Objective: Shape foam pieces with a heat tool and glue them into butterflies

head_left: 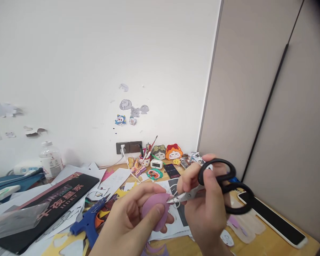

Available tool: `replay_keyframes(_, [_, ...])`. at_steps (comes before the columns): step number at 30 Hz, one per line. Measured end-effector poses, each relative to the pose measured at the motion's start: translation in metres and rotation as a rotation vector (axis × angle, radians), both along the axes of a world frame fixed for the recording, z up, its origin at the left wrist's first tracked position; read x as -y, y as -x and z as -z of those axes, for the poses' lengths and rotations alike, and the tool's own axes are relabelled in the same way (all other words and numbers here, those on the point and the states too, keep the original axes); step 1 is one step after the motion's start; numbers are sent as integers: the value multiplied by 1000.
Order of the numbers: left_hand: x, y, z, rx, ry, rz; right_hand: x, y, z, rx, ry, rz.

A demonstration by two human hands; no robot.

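Observation:
My left hand [128,220] pinches a small rounded piece of purple foam sheet [156,209] between thumb and fingers, low in the middle of the view. My right hand [205,206] grips black-handled scissors [224,185] with fingers through the loops. The silver blades [182,196] point left and meet the right edge of the purple piece. Both hands hover just above the cluttered wooden desk [266,241].
A blue glue gun [89,222] lies left of my left hand among paper scraps. A black printed board [50,206] and a white bottle [51,160] sit further left. A phone [272,217] lies at the right desk edge. A pen cup [146,156], a small clock and figurines stand by the wall.

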State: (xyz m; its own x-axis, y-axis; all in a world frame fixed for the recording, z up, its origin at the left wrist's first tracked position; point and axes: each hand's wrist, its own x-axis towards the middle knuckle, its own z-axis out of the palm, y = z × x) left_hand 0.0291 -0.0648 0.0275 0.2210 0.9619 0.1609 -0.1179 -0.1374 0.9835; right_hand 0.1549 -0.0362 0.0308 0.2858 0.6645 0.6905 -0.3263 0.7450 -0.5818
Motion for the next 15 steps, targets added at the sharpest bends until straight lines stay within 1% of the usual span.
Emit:
replay_keyframes(3, [5, -3, -2, -11, 59, -32, 6, 0, -2, 11, -117, 149])
replay_keyframes(5, [7, -3, -2, -4, 90, -21, 10, -1, -2, 42, -168, 184])
replay_keyframes(9, [8, 0, 0, -50, 89, 59, 14, -2, -1, 91, -170, 131])
replay_keyframes(12, [10, 1, 1, -81, 82, 50, 14, -1, -1, 84, -157, 87])
replay_keyframes(15, [13, -2, 0, -55, 96, 20, 12, 1, -2, 90, -154, 47])
